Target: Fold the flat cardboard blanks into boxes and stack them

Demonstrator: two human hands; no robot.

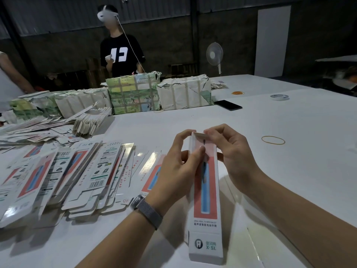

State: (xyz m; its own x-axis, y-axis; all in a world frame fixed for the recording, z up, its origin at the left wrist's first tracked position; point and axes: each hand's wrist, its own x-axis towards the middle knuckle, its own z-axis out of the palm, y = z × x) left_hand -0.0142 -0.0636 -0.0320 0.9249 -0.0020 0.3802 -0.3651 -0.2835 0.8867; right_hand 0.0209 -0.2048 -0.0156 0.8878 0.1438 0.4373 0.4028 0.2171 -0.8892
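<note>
Box (205, 192), long and narrow, of glossy white card with a red and blue panel, is lying lengthwise above the smooth white worktop (289, 161). Left hand (179, 169) and right hand (229, 153) are pinching its far end with curled fingers. Flat blanks (77, 171) are lying in a loose heap at left.

Flat printed cardboard blanks (77, 171) piled left on white desk (289, 171); paper-wrapped bundles (158, 91) behind; yellow rubber band (273, 140) right.
</note>
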